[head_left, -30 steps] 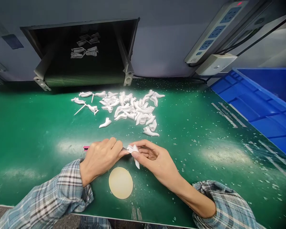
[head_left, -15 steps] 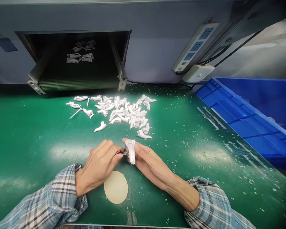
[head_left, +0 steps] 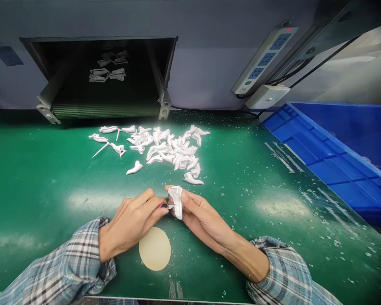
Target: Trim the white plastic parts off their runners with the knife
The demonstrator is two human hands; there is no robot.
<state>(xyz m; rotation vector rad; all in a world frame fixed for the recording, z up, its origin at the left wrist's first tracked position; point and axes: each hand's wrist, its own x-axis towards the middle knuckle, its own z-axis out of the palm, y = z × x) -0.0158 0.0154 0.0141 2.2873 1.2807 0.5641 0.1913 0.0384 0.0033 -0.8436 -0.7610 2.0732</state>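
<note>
My left hand (head_left: pixel 131 220) is shut around a pink-handled craft knife (head_left: pixel 162 206), and its small metal blade touches the left side of a white molded plastic part (head_left: pixel 177 202). My right hand (head_left: pixel 203 218) pinches that part upright between thumb and fingers. Most of the knife handle is hidden inside my left hand. Beyond my hands, a loose heap of similar white plastic parts (head_left: pixel 165 152) lies on the green work mat (head_left: pixel 51 178). The nearest single piece (head_left: pixel 134 168) lies a little apart, at the heap's front left.
A round tan disc (head_left: pixel 155 248) lies on the mat just below my hands. Plastic shavings are scattered across the mat. A blue plastic crate (head_left: pixel 330 156) stands at the right. Behind the mat are a dark conveyor opening (head_left: pixel 104 110) and a power strip (head_left: pixel 265 60).
My right hand has turned the white part from a flatter hold to upright. The knife blade now shows against its left side. The view has shifted slightly.
</note>
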